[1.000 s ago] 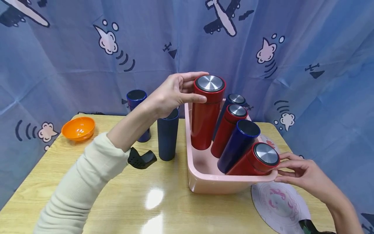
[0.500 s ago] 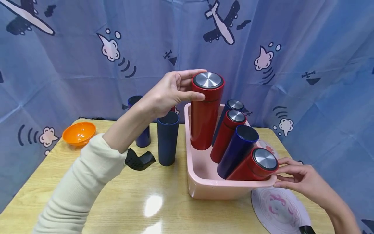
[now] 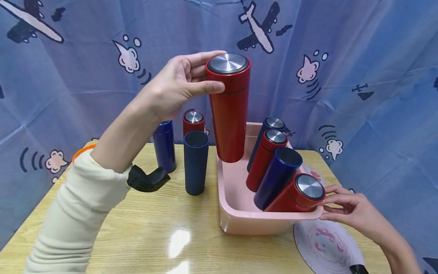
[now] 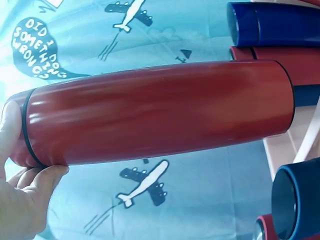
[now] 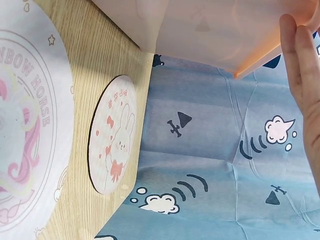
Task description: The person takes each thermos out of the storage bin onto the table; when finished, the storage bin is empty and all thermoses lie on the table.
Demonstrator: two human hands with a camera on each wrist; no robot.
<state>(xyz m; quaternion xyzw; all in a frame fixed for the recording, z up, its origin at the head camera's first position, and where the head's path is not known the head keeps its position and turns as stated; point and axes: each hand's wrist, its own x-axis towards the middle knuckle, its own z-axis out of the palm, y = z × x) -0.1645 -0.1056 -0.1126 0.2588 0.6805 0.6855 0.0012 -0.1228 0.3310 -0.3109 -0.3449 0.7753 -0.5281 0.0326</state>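
The left hand (image 3: 183, 82) pinches the lid end of a large red vacuum flask (image 3: 229, 121), thumb across the near side and fingers behind, in the upper middle of the head view. The flask is in the air, steel-topped lid up, and its base shows over the left part of a pink plastic bin (image 3: 260, 224) at centre right. The right hand (image 3: 352, 207) is at the bin's near right corner, at the lower right; whether it grips the rim or merely touches it, I cannot tell. Four flasks lean inside the bin: a navy flask (image 3: 258, 144) towards the back, a slim red flask (image 3: 261, 161), a glossy blue flask (image 3: 277, 180) and, most tilted, a short-looking red flask (image 3: 291, 196) against the near right corner. Left of the bin, a matte navy tumbler (image 3: 195, 165) stands on the wooden desk (image 3: 147, 228), with a red bottle (image 3: 193, 123) behind it and a shiny blue bottle (image 3: 165, 146) just left. An orange bowl (image 3: 82, 151) peeks out beside the pale sleeve (image 3: 85, 198) at the left. In the right wrist view, a rainbow-horse mat (image 5: 30, 130) fills the left edge, near a round bunny mat (image 5: 112, 137).
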